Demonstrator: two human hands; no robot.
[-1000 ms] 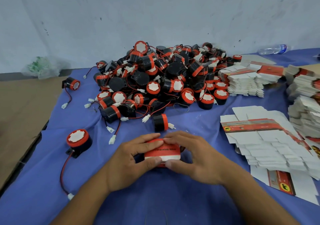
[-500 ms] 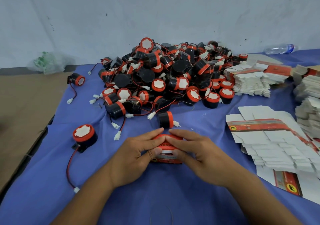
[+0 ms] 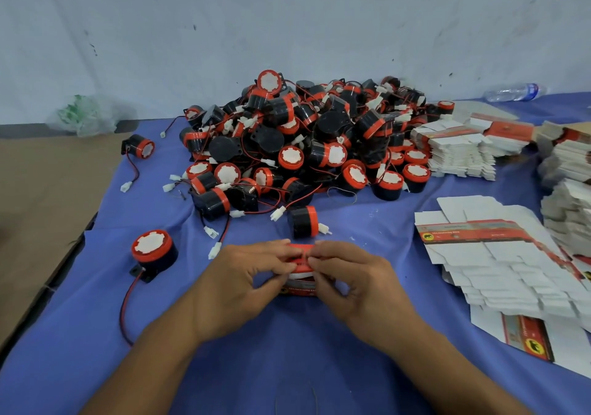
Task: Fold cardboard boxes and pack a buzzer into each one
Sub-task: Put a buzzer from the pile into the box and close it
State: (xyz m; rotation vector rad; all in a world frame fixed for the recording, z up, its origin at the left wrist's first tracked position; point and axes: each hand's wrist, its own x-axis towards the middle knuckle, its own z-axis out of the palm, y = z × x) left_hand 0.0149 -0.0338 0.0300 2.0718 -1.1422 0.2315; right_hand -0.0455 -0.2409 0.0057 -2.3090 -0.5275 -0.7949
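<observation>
A blue cloth-covered surface (image 3: 287,360) filled most of the frame, wrinkled along its left edge. In the upper middle lay a heap of buzzers (image 3: 303,139) — short black plastic cylinders with red rims and white round faces, tangled in thin red and black wires ending in white plugs. At the right edge, flat box blanks (image 3: 499,264) of white card with a red printed band lay fanned in overlapping layers, with taller stacks (image 3: 457,152) behind them.

Both forearms came in from the bottom corners and met at the lower centre. The left hand (image 3: 243,283) and right hand (image 3: 361,286) sat palm-down and mirrored, fingers curled inward, thumbs and forefingers pinching the cardboard box (image 3: 300,274) between them; the fingertips nearly touched over its top. The box rested on the cloth just below the heap, its long axis running left to right across the frame. A red flap showed at its upper edge, a white strip under that, and a printed red side faced the camera. Much of it was hidden by the fingers, so I could not tell whether the flap was fully tucked.

A loose buzzer (image 3: 303,221) lay on its side just above the hands. Another (image 3: 152,251) stood white face up at the left, its red wire trailing down — apart from the hands.
</observation>
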